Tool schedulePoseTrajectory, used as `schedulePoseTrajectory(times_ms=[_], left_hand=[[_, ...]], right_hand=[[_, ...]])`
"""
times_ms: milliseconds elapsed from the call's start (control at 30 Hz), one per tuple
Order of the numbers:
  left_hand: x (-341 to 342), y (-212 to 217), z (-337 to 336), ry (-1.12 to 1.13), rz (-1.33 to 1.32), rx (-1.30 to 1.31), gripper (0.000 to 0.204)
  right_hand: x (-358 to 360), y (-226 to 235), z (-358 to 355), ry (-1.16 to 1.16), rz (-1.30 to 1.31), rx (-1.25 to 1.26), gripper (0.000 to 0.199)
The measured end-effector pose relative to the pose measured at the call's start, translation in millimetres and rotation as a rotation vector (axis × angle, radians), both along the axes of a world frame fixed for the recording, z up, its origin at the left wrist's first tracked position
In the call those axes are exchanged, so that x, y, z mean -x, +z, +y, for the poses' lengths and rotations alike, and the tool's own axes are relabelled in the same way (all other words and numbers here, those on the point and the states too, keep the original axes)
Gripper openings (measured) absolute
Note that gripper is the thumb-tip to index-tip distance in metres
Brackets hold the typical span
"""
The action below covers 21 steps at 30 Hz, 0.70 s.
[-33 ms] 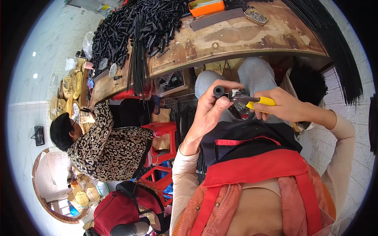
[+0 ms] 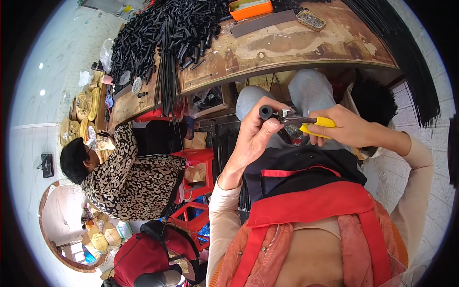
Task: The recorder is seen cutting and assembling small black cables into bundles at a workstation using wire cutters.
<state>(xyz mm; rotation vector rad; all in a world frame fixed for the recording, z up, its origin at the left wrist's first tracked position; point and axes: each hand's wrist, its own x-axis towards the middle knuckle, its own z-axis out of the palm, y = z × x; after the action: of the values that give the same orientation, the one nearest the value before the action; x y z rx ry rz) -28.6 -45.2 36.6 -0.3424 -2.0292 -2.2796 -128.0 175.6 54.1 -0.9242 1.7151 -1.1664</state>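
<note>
My left hand (image 2: 258, 131) is closed round a short black tube-shaped part (image 2: 266, 112), its round hollow end turned up between thumb and fingers. A small shiny metal piece (image 2: 285, 114) sits beside the tube. In my right hand (image 2: 342, 126) are yellow-handled pliers (image 2: 319, 125), fingers wrapped round the grips. The plier jaws point left and meet the metal piece at the left fingertips; how firmly they grip it I cannot tell. Both hands are above my lap, over a dark apron (image 2: 306, 165) with red trim.
Ahead stands a worn wooden table (image 2: 267, 50) with a heap of black tubular parts (image 2: 167, 36), thin black rods (image 2: 168, 71), an orange box (image 2: 250, 9) and a small tray (image 2: 311, 20) of metal bits. More black rods (image 2: 411, 62) overhang its right end. At left sits a co-worker (image 2: 134, 177) near red stools (image 2: 198, 167).
Very little differs. The fingers of my left hand have drawn in slightly, and my right forearm has shifted a touch to the right.
</note>
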Motion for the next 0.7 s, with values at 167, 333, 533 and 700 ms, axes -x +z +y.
schedulePoseTrajectory(times_ms=[167, 333, 533, 700], left_hand=[[1, -5, -5, 0.047, 0.033, 0.129, 0.047], [4, -4, -8, 0.04, 0.04, 0.125, 0.047], [12, -4, -4, 0.082, -0.02, 0.068, 0.034], [36, 2, -11, 0.317, 0.058, 0.088, 0.063]], right_hand=[[6, 40, 2, 0.072, 0.034, -0.145, 0.042], [11, 59, 0, 0.049, -0.132, -0.234, 0.043], [7, 37, -3, -0.071, -0.455, -0.341, 0.039], [63, -12, -12, -0.121, 0.796, 0.316, 0.015]])
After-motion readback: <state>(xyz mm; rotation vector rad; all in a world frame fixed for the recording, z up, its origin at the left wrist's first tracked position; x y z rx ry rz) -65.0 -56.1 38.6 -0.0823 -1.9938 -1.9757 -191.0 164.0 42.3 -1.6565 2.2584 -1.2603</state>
